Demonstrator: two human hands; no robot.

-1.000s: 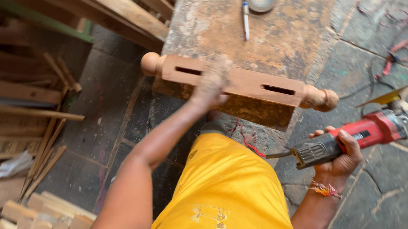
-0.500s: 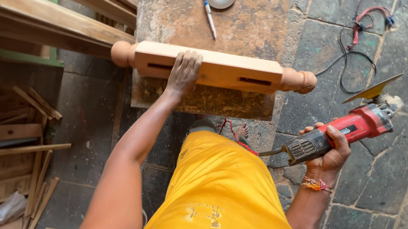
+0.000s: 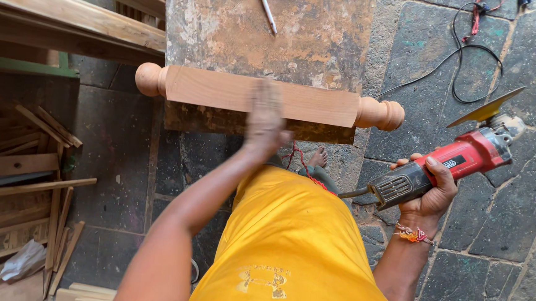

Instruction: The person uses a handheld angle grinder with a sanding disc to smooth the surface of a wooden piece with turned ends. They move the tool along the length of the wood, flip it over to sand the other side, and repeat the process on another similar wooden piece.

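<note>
We find a turned wooden post (image 3: pixel 259 97) lying crosswise on the near edge of a stained, worn worktop (image 3: pixel 226 24), its rounded ends overhanging on both sides. The upper face is flat and plain. The left hand (image 3: pixel 264 116) lies flat on the post near its middle, fingers spread and extended, palm down; the hand is motion-blurred, so we cannot tell how firmly it presses. It grips nothing.

The right hand (image 3: pixel 427 191) is held well apart from the post, off to the side over the stone floor (image 3: pixel 513 202). Its grip is pressed closed around the dark body of a red angle grinder (image 3: pixel 447 164), whose disc (image 3: pixel 486 108) points away from the worktop and touches nothing. A black cable (image 3: pixel 466 60) lies looped on the floor beyond it.

A pen (image 3: pixel 266 6) lies on the far part of the worktop. Timber planks (image 3: pixel 71 14) run along the left side, with loose wooden offcuts (image 3: pixel 25 173) stacked below them. The person wears yellow shorts (image 3: pixel 293 251).
</note>
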